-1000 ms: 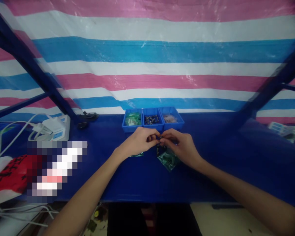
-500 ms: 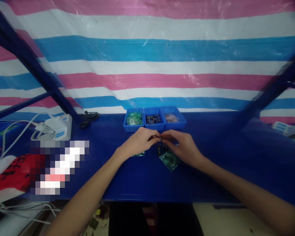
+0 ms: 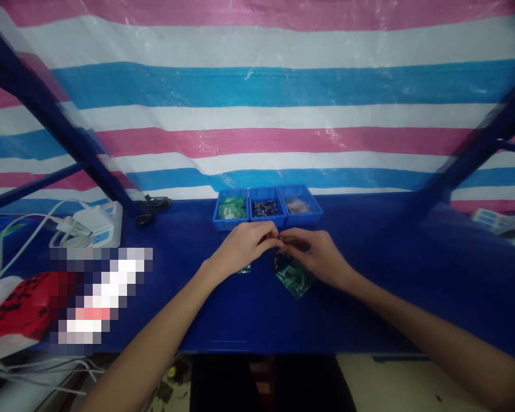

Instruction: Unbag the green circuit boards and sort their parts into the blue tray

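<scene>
My left hand [image 3: 252,243] and my right hand [image 3: 315,250] meet over the blue table, fingertips pinched together. Something small and dark sits between them, mostly hidden by the fingers, so its kind cannot be made out. Under my right hand lies a green shiny packet [image 3: 295,279], with a few small dark pieces [image 3: 277,262] by its upper left. The edge of another green packet [image 3: 244,269] shows below my left hand. Just beyond the hands stand three joined blue bins: one with green packets [image 3: 233,207], one with small dark and brassy parts [image 3: 265,208], one with pinkish packets [image 3: 297,206].
At the left are a white power strip [image 3: 111,226] with plugs and cables, a black item [image 3: 154,203], and a red and white bag [image 3: 30,306]. Blue frame posts [image 3: 64,123] rise at both sides, before a striped plastic sheet [image 3: 257,86].
The fingertips have shifted slightly around the small thing between them. The whole view has moved a little; bins and packets lie as before.
</scene>
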{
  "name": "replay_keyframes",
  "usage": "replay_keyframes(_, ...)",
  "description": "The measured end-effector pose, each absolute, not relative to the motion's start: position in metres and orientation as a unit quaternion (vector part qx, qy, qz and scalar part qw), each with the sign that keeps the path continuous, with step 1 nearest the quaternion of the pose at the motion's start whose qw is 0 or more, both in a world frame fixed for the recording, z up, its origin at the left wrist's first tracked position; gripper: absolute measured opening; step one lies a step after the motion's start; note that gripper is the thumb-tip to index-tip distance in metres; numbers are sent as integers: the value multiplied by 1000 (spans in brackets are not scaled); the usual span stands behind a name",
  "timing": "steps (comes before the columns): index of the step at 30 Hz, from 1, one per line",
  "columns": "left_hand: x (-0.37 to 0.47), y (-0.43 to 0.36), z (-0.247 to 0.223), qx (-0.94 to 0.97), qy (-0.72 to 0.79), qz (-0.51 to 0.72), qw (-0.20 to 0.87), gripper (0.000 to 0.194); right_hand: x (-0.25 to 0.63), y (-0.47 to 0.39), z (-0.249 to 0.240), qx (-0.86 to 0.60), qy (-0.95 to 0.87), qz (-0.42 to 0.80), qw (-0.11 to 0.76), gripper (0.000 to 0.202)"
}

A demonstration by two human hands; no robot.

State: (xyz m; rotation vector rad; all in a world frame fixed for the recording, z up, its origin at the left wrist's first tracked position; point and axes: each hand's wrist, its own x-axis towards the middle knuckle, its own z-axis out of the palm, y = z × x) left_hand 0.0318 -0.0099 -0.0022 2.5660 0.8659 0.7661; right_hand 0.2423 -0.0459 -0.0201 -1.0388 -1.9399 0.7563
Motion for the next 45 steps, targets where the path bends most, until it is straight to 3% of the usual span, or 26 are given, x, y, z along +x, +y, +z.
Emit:
replay_keyframes(7, 34, -12, -2, 902, 295, 280, 146, 13, 243, -46, -20, -425, -802, 204, 366, 10)
replay_keyframes(14, 35, -14, -5, 903, 281, 306, 113, 11, 244, -46, -24, -391, -844, 95, 355, 25)
replay_keyframes(24, 35, -17, -10, 913, 282, 286, 75, 23, 243, -47, -18, -442, -787, 179, 390, 35)
replay_keyframes(30, 38, -19, -12, 907, 287, 299, 78, 20, 244, -47, -13, -454, -759, 244, 398, 35)
replay_keyframes(36, 37, -17, -11, 894, 309, 321, 46, 23, 243, -47, -13, -393, -735, 355, 424, 15)
replay_keyframes(45, 34, -15, -8, 929, 307, 209, -2, 35, 247, -44, -22, -413, -813, 125, 392, 9)
